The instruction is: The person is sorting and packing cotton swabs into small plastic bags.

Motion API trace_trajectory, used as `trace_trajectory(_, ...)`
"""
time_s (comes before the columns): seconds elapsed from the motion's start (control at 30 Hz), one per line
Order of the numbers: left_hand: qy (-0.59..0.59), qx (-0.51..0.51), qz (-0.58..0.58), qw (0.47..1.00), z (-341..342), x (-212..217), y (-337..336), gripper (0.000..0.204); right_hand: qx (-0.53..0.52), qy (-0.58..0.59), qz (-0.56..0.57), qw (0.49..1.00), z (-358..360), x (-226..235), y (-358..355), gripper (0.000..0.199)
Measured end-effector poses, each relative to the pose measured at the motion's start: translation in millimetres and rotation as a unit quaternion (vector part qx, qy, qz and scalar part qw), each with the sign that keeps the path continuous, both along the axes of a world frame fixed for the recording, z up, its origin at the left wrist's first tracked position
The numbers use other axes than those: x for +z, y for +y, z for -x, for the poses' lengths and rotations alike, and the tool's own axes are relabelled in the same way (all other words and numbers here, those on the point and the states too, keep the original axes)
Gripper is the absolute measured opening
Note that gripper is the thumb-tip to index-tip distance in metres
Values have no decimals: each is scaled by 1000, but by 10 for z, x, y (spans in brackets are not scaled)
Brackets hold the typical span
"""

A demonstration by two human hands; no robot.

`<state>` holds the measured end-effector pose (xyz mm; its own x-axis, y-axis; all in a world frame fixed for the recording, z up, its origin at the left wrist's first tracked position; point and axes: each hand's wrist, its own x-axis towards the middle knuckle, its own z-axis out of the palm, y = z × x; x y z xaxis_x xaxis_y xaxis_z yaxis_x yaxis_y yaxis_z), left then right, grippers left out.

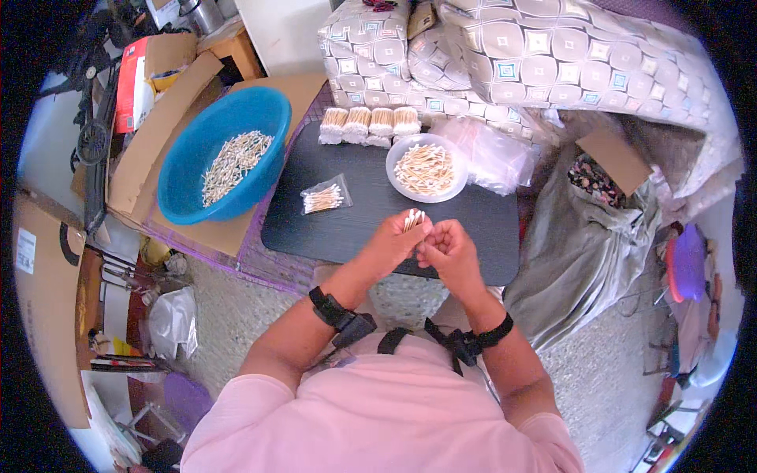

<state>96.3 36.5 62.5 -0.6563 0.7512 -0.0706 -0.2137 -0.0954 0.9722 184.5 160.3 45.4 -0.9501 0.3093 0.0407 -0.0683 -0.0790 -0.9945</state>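
My left hand (390, 247) is closed round a small bunch of cotton swabs (413, 218), their white tips sticking up past the fingers. Close against it, over the near edge of the dark table (315, 240), is my right hand (455, 258) with its fingers curled in; what they pinch, if anything, is hidden. Just beyond the hands stands a white bowl (392, 176) full of loose swabs. To the left of it lies a clear plastic bag (344, 189) with swabs inside. Several packed bundles of swabs (382, 123) line the table's far edge.
At the left, a large blue basin (173, 206) holding many swabs rests on cardboard (303, 85). Clear plastic bags (497, 158) lie at the table's far right. A grey cloth sack (572, 252) stands on the right, and a patterned sofa (536, 59) is behind.
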Motion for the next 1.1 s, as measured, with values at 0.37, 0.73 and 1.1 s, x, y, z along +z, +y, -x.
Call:
trace_trajectory(0.37,-66,77,-40,994,269,-248,-62,31,-17,-48,-54,997,30,-21,156,17)
trace_trajectory(0.73,346,200,138,906,649,-640,-205,16,-58,48,-497,864,610,247,1013,20)
trace_trajectory(1.1,370,173,153,900,641,-764,-223,15,41,-30,-680,732,1201,294,1193,15)
